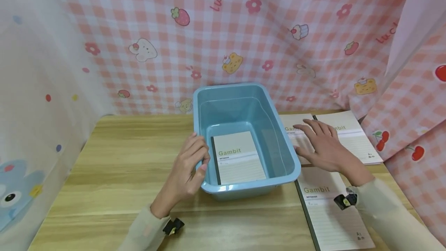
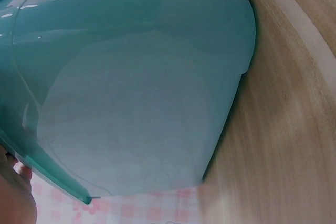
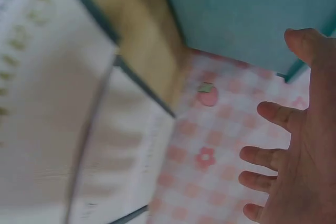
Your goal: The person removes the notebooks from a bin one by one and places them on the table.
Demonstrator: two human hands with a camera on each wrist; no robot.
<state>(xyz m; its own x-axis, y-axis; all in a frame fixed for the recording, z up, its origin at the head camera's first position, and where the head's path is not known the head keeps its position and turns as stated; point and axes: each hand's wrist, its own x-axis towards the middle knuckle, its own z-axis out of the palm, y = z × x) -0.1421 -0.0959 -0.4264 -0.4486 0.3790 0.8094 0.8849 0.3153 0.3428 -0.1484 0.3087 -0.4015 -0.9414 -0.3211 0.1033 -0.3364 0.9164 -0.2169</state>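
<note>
My left hand [image 1: 189, 165] curls its fingers over the left rim of a blue plastic basin [image 1: 251, 184] on the table. Inside, a Gambit notebook [image 1: 240, 162] with a dark spine lies flat on the bottom. To the right of the basin, my right hand [image 1: 324, 146] is over two more notebooks, its fingers spread and nothing in its grasp. One is the back left notebook [image 1: 295, 119], partly covered by that hand; the other is the back right notebook [image 1: 359, 142]. A front notebook [image 1: 327, 216] lies nearer me, beneath the right wrist.
The wooden table [image 1: 139, 150] carries the basin and notebooks. A pink checked cloth [image 1: 209, 42] hangs behind its back edge and down the right side. On the left hangs a pale cloth [image 1: 42, 69] with cartoon prints.
</note>
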